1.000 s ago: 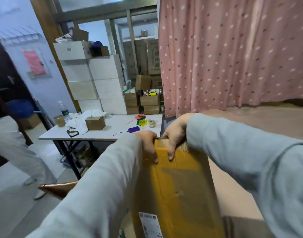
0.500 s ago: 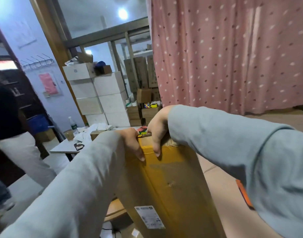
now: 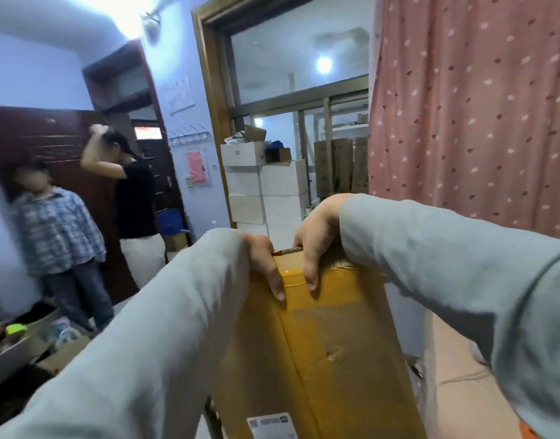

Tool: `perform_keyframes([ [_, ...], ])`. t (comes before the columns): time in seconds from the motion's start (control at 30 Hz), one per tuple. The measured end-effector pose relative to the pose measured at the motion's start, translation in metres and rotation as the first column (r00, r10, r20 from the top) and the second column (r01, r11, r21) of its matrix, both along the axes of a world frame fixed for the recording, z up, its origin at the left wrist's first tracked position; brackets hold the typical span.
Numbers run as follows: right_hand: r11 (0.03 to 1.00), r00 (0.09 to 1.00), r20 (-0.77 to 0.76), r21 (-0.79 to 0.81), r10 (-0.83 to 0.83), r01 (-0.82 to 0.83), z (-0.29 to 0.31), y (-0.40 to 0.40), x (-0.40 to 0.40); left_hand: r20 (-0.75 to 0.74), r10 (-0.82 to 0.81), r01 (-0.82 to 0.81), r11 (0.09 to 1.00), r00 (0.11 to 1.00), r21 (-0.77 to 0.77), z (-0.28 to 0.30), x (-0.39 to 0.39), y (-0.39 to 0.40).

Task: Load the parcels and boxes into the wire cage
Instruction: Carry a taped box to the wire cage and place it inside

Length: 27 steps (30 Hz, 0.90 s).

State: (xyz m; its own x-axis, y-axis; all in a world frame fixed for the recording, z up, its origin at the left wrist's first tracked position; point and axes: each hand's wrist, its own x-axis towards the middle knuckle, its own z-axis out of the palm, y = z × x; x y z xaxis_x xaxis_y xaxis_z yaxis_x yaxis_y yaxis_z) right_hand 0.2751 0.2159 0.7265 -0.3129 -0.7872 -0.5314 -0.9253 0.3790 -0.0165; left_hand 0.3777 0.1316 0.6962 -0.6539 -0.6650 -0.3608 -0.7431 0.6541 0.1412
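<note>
A long brown cardboard box [image 3: 323, 353], sealed with yellow-brown tape and carrying a white label near its lower end, fills the lower middle of the head view. My left hand [image 3: 266, 264] grips its far top edge, fingers curled over onto the near face. Right beside it, my right hand [image 3: 313, 239] holds the same edge. Both arms wear pale grey-blue sleeves. No wire cage is in view.
Two people [image 3: 133, 201] stand at the left by a dark door. White boxes [image 3: 266, 188] are stacked in the doorway straight ahead, brown cartons behind them. A pink dotted curtain [image 3: 469, 106] hangs at the right. Low clutter [image 3: 34, 337] lies at the lower left.
The view has swung up and to the left: the white table has dropped out of sight and two people now show at the left. Both hands keep the same grip on the box.
</note>
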Motion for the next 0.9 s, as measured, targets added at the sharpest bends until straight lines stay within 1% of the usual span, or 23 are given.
perform_keyframes([
  [0.07,0.998,0.998,-0.020,0.014,0.063,-0.063,0.009,-0.011,0.038,-0.030,0.080,-0.080,0.997,0.996,-0.006,0.006,0.047,-0.003],
  [0.17,0.980,0.978,-0.067,-0.006,0.198,-0.199,0.016,-0.031,0.100,-0.062,0.197,-0.198,0.980,0.978,-0.006,0.010,0.118,-0.004],
  [0.27,0.940,0.938,-0.067,-0.022,0.339,-0.341,0.021,-0.045,0.182,-0.081,0.369,-0.374,0.927,0.926,-0.043,0.015,0.208,0.001],
  [0.33,0.897,0.898,-0.045,-0.047,0.438,-0.440,0.022,-0.049,0.240,-0.079,0.462,-0.467,0.882,0.883,-0.059,0.018,0.272,0.008],
  [0.43,0.797,0.799,-0.046,-0.064,0.599,-0.601,0.020,-0.048,0.329,-0.058,0.585,-0.587,0.805,0.809,-0.087,0.019,0.364,0.030],
  [0.5,0.733,0.737,-0.050,-0.077,0.674,-0.676,0.017,-0.045,0.381,-0.048,0.659,-0.660,0.741,0.750,-0.123,0.020,0.415,0.050],
  [0.57,0.645,0.652,-0.072,-0.099,0.755,-0.758,0.014,-0.039,0.435,-0.058,0.739,-0.737,0.658,0.671,-0.155,0.020,0.466,0.075],
  [0.67,0.484,0.496,-0.093,-0.124,0.863,-0.866,0.010,-0.024,0.509,-0.065,0.841,-0.836,0.520,0.537,-0.174,0.018,0.533,0.117],
  [0.83,0.232,0.234,-0.031,-0.049,0.972,-0.972,0.002,0.023,0.622,-0.032,0.964,-0.958,0.257,0.262,-0.127,0.010,0.622,0.201],
  [0.9,0.097,0.097,-0.021,-0.027,0.995,-0.995,-0.002,0.050,0.661,-0.028,0.990,-0.982,0.137,0.141,-0.130,0.005,0.647,0.241],
])
